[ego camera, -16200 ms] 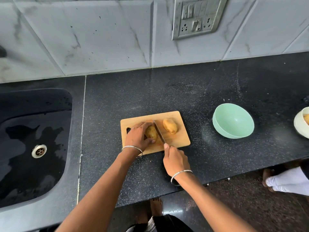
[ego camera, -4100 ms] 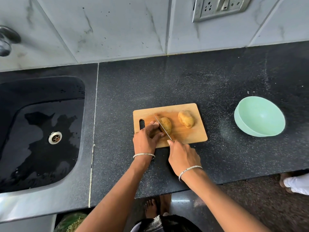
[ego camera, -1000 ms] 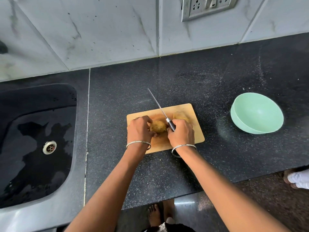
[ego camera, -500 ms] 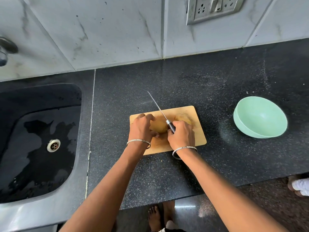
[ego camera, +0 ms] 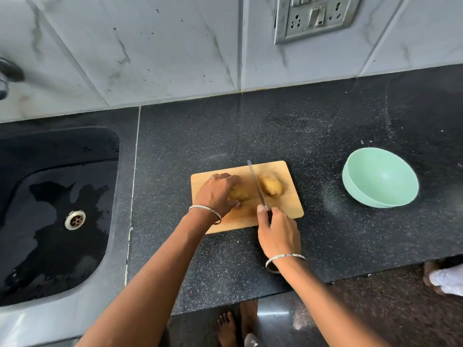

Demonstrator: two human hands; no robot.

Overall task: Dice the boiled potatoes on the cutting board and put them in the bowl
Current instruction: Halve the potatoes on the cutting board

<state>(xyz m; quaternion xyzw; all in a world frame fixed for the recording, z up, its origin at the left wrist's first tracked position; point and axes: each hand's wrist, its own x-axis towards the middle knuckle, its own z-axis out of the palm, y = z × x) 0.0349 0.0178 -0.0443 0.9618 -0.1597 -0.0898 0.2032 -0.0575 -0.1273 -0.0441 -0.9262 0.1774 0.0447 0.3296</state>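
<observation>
Bare feet stand on the floor below the near edge of the countertop, and both forearms reach up over that edge toward the cutting board. The right hand, with a bangle at the wrist, sits at the board's near edge. Its fingers are wrapped round the handle of the knife, and one fingertip is laid at the base of the blade. The blade runs away from the hand across the board, tip toward the far edge, passing between the two potatoes. The left hand, also bangled, arches over the left half of the board, fingers curled down over the left potato and thumb tucked at its near side, holding it against the wood. The right potato lies whole just right of the blade, untouched. Well to the right of the board the mint-green bowl rests on the countertop, tilted. At the left end a dark wet sink is set in, with its drain. Behind, on the marble tiles, hangs a socket plate.
</observation>
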